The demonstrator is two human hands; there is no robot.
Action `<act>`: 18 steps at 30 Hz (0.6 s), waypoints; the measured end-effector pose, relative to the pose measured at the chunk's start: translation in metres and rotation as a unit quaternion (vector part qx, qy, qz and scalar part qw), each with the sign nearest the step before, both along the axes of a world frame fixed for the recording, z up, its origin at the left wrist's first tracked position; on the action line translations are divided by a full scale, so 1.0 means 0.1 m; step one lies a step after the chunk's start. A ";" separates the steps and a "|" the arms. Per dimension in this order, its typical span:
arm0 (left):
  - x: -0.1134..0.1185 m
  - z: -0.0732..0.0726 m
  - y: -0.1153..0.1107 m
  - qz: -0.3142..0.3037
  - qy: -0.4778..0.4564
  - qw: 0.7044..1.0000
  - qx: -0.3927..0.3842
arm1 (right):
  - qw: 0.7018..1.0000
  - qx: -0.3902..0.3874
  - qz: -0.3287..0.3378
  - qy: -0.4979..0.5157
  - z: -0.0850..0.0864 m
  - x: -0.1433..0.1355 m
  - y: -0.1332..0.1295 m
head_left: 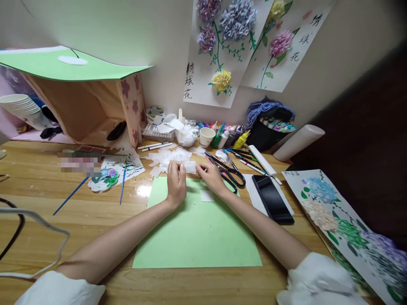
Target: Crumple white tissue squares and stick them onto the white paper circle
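Observation:
A small white paper piece [190,167] is stretched between my two hands above the far edge of a light green sheet [190,237]. Its left end is pinched in my left hand [177,181], whose fingers are curled. My right hand [210,177] grips the other end between thumb and fingertips. On the green sheet, just under my right wrist, lies a small white rectangle of paper [207,196]. Just beyond my hands, a loose pile of white paper pieces [168,156] covers the table. Black-handled scissors [234,173] lie to the right of my right hand.
A black phone [273,200] rests on white paper at right, beside a flower picture [340,224]. Paintbrushes [123,185] and a paint-smeared palette [103,181] lie left. A paper cup [207,137] and paint bottles [218,136] stand along the wall near a cardboard box [130,106].

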State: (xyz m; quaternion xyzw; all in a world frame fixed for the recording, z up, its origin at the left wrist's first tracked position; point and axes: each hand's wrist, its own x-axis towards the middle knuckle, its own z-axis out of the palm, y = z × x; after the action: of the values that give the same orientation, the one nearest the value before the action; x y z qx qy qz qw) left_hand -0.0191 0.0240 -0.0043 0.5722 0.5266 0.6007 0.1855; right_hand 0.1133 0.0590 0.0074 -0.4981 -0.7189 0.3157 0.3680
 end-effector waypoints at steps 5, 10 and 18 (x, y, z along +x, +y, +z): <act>0.02 0.05 -0.04 -0.053 0.057 0.997 -0.021 | 0.996 -0.045 -0.030 0.069 -0.01 -0.17 0.31; 0.03 0.05 -0.02 -0.073 0.084 0.993 -0.049 | 0.961 -0.178 0.014 0.213 0.02 0.05 -0.01; 0.06 0.05 -0.02 -0.148 0.119 0.980 -0.067 | 0.965 -0.174 0.045 0.188 0.06 0.29 -0.45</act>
State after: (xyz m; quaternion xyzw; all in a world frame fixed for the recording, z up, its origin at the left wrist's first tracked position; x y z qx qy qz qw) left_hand -0.0128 0.0219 0.0010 0.6976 0.4937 0.4575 0.2457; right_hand 0.1425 0.0141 0.0129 -0.4531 -0.5922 0.5406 0.3895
